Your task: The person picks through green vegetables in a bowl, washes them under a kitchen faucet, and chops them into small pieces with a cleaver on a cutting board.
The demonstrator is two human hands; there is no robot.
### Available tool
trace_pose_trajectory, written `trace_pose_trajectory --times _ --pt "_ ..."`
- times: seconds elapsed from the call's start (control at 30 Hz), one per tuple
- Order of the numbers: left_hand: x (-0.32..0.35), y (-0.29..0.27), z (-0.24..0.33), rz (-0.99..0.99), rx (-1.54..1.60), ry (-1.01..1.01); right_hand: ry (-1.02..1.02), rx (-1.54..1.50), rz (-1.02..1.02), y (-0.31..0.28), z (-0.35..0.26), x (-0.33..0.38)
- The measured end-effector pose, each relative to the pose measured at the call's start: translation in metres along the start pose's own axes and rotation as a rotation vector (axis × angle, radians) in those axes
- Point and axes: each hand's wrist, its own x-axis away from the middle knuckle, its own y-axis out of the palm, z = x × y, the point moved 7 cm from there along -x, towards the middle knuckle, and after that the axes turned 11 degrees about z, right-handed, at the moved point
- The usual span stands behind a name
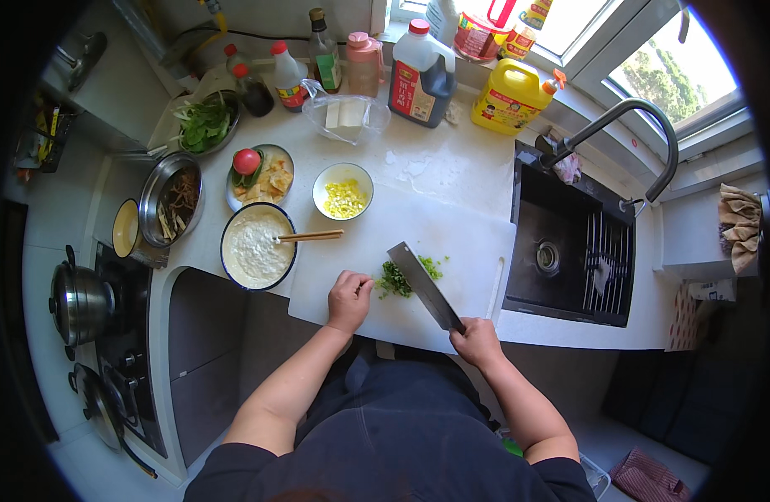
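Note:
My right hand grips the handle of a cleaver, whose broad blade slants up and left over a white cutting board. Chopped green herbs lie on the board on both sides of the blade, partly hidden by it. Just left of the herbs is my left hand, its fingers curled closed; whatever they may pinch is hidden. Beyond that hand, a bowl of white flour mixture has chopsticks resting across its rim. A small bowl of chopped yellow-green pieces stands near the board's far edge.
A black sink with a tall faucet is at the right. Bottles, including a dark jug and a yellow jug, line the back. Left are a plate with a tomato, a metal bowl and a stove pot.

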Motion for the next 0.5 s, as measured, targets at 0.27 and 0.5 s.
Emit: trace_pose_trajectory --times 0.27,0.5 --pt "-0.024 0.024 0.048 -0.035 0.100 -0.061 0.315 -0.406 -0.156 -0.001 0.023 0.007" --pt "-0.003 0.058 0.056 -0.121 -0.231 0.099 0.446 -0.665 -0.344 0.000 0.022 0.008"
